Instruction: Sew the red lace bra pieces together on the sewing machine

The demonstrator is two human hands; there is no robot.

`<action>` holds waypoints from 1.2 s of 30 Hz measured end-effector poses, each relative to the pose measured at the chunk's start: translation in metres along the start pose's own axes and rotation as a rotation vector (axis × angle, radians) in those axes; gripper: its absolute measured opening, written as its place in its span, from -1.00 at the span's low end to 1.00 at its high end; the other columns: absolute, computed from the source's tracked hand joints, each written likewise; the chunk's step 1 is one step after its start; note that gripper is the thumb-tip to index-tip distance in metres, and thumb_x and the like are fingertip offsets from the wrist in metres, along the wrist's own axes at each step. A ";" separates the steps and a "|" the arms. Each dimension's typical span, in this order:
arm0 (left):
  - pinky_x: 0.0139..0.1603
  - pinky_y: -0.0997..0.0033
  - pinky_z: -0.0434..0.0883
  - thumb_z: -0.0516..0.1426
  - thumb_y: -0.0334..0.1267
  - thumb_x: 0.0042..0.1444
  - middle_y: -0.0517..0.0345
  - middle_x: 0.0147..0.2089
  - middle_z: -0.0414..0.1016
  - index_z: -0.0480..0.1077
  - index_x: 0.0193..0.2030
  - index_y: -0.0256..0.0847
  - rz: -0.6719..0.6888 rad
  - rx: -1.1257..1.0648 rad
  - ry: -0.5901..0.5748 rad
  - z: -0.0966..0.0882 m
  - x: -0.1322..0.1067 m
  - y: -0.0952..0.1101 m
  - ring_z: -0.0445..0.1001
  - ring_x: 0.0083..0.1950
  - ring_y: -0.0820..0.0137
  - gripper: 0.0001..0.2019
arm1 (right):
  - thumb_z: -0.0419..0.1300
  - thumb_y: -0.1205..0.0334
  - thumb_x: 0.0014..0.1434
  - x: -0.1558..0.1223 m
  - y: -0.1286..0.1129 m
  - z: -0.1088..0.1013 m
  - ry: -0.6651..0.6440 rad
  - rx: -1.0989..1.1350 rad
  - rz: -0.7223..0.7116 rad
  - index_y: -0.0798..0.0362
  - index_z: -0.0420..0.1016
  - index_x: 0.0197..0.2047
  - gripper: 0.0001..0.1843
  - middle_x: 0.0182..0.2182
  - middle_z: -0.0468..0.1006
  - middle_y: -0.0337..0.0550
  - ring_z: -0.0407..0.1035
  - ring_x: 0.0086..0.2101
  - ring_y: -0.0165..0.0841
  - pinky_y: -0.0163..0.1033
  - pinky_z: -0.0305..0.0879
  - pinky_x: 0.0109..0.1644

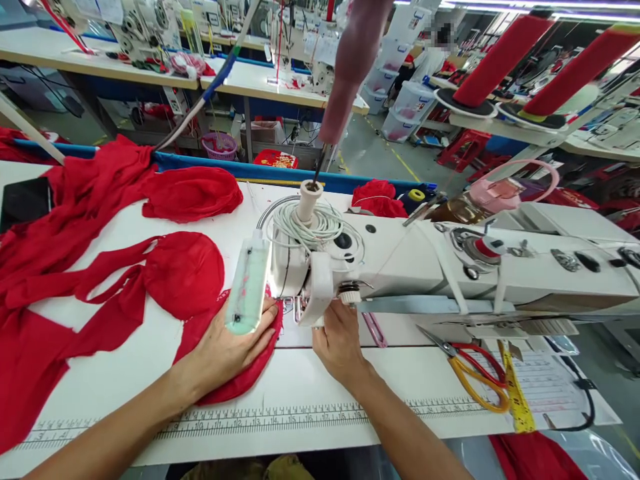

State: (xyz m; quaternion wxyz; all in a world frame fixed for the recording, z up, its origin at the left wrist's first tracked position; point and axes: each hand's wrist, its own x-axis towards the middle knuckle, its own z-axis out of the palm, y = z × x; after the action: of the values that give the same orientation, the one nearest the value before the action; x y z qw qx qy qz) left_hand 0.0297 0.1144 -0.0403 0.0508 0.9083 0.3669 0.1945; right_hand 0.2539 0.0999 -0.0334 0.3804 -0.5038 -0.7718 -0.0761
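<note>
My left hand (231, 345) lies flat on a round-edged piece of red fabric (250, 380), its fingers stretched toward the needle area of a white sewing machine (395, 253). A pale green lamp (249, 283) on the machine head covers part of that hand. My right hand (341, 340) is just right of the presser foot, below the machine head. Its fingers are curled together, and the machine hides their tips and whatever is in them. Left of my left hand, more red fabric pieces with long strips (185, 273) lie on the white table (310, 413).
Scissors (480, 373) with red and orange handles and a yellow tape measure (515, 393) lie at right. Pink snips (374, 330) rest under the machine arm. A drink bottle (480, 200) stands behind it. Red thread cones (505, 60) are at upper right.
</note>
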 end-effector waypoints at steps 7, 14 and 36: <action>0.16 -0.04 0.43 0.00 -0.30 0.37 -0.10 0.07 0.52 0.45 0.02 -0.25 0.004 -0.058 -0.057 -0.006 0.004 -0.001 0.49 0.05 0.18 -0.76 | -0.03 0.51 0.26 -0.002 -0.001 0.003 0.005 -0.028 0.033 0.03 0.40 -0.27 -0.74 -0.42 0.49 -0.16 0.35 -0.37 -0.27 -0.18 0.14 -0.24; 0.01 0.06 0.48 0.00 -0.29 0.36 -0.07 -0.03 0.54 0.46 -0.03 -0.24 0.013 -0.044 -0.039 -0.008 0.005 0.001 0.50 -0.08 0.22 -0.77 | -0.04 0.53 0.23 0.000 0.000 0.004 0.030 -0.054 0.011 0.02 0.41 -0.22 -0.72 -0.39 0.49 -0.15 0.38 -0.32 -0.23 -0.16 0.17 -0.16; 0.08 -0.02 0.45 0.00 -0.28 0.36 -0.04 -0.03 0.55 0.48 -0.05 -0.21 -0.005 -0.056 -0.051 -0.006 0.005 0.002 0.50 -0.05 0.20 -0.76 | -0.07 0.53 0.25 0.002 -0.001 0.002 0.031 -0.049 0.021 0.03 0.39 -0.27 -0.71 -0.43 0.49 -0.17 0.37 -0.34 -0.25 -0.15 0.19 -0.17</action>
State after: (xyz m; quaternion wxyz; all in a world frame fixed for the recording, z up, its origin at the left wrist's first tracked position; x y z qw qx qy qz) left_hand 0.0313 0.1163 -0.0325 0.0859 0.9102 0.3624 0.1813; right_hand 0.2517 0.1024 -0.0334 0.3806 -0.5200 -0.7582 -0.0990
